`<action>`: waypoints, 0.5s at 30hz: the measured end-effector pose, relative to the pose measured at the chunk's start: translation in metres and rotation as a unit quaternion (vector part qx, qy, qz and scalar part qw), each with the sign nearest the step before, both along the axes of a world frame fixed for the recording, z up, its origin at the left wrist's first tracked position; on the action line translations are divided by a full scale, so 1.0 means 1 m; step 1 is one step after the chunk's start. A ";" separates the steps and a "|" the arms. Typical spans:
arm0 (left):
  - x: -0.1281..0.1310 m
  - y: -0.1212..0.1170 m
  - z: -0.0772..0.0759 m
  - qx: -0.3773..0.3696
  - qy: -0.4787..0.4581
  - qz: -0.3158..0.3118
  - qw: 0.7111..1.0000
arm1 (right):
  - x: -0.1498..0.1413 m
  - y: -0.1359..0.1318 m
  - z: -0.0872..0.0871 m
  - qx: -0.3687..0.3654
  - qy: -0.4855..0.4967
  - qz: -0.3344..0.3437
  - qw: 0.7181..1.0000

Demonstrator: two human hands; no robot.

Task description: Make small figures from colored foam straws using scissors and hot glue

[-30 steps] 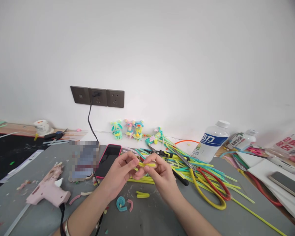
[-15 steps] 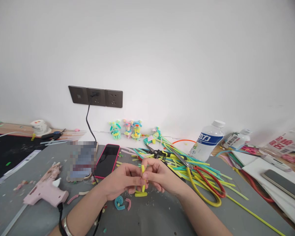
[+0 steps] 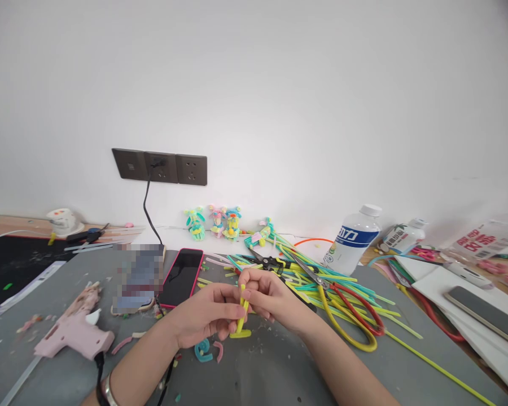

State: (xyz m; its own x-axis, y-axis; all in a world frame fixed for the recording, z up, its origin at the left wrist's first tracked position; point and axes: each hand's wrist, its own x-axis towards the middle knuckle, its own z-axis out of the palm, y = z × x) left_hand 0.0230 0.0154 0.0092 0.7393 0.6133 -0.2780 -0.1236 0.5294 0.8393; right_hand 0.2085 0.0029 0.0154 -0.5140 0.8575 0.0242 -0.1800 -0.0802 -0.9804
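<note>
The left hand (image 3: 203, 316) and right hand (image 3: 275, 299) are pinching a small yellow piece (image 3: 240, 325) nearly upright between closed fingertips over the gray counter (image 3: 271, 372).

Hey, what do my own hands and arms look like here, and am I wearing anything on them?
Your left hand and right hand are ungloved, with no rings visible. No sleeves show on either forearm. A smooth, silver-coloured bangle circles the left one; nothing is visible on the right wrist.
</note>
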 end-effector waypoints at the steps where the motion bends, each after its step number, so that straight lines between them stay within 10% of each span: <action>1: 0.000 0.000 0.001 -0.001 -0.004 0.000 1.000 | 0.000 0.000 0.000 0.003 0.000 0.000 1.000; 15: 0.002 -0.001 0.005 0.036 0.003 0.010 0.999 | -0.001 0.002 -0.001 0.028 -0.025 -0.028 0.999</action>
